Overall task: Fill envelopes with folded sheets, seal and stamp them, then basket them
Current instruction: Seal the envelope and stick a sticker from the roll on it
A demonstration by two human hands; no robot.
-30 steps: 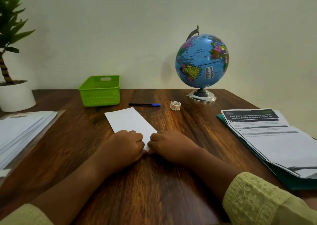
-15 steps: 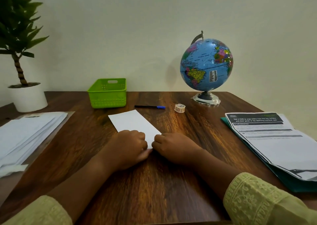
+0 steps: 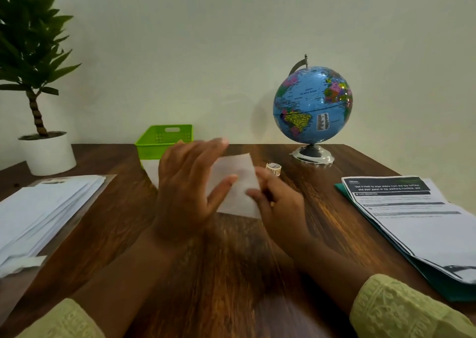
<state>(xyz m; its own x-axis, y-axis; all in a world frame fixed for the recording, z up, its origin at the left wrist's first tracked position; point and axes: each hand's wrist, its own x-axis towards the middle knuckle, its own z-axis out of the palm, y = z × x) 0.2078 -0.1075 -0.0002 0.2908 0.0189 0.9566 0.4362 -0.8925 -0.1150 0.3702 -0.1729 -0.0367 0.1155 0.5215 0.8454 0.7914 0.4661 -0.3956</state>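
Two hands on one folded sheet (image 3: 238, 190), raised just above the wooden desk (image 3: 231, 273): your right hand (image 3: 279, 203) pinches its right edge, your left hand (image 3: 188, 185) is spread open, gripping nothing. Blur suggests speed; the one-edge pinch could slip, or the fold spring open.

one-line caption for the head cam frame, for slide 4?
Both hands, left hand and right hand, lift a folded white sheet before a green basket.

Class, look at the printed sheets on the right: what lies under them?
A teal folder lies under the printed sheets; its edge shows along their near side. Whatever the folder holds is covered.
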